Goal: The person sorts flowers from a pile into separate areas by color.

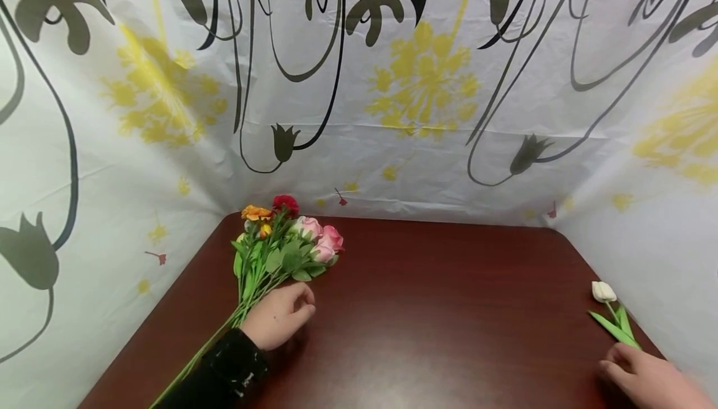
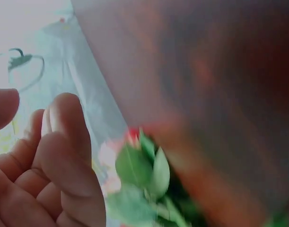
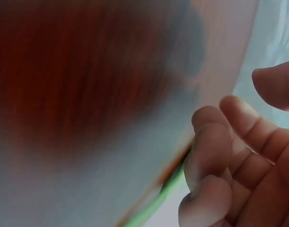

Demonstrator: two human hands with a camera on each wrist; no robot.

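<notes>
On the left of the table, in the head view, lies a bunch of artificial-looking flowers: pink roses (image 1: 326, 245), a red bloom (image 1: 286, 204), an orange one (image 1: 256, 212), green leaves and long stems. My left hand (image 1: 278, 317) rests beside the stems, its fingers loosely curled around nothing. The left wrist view has green leaves (image 2: 135, 165) just past those fingers. A single white tulip (image 1: 603, 292) with green leaves lies at the right edge. My right hand (image 1: 650, 376) is at its lower end, fingers loosely bent with nothing visible in them; a green strip (image 3: 156, 202) runs behind them.
The dark red-brown table (image 1: 426, 297) stretches between the two hands. A white cloth (image 1: 348, 172) printed with grey tulips and yellow flowers hangs behind the table and along both sides.
</notes>
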